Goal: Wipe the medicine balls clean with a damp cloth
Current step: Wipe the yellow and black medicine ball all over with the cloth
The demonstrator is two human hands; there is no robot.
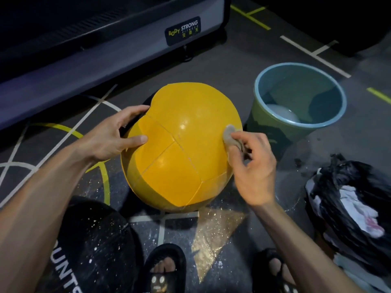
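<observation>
A large yellow medicine ball (179, 149) with stitched panels sits on the dark gym floor in front of me. My left hand (112, 136) grips its upper left side, the fingers curled over a black panel and the thumb lying on the yellow. My right hand (251, 163) pinches a small grey damp cloth (229, 133) and presses it against the ball's upper right side. A second, black medicine ball (93, 246) with white lettering lies near my left leg at the bottom left.
A blue-rimmed green bucket (300, 123) with water stands right of the ball. A black bag (349, 208) holding white rags lies at the far right. A grey gym machine base (105, 39) runs along the back. My sandalled feet (163, 269) are below.
</observation>
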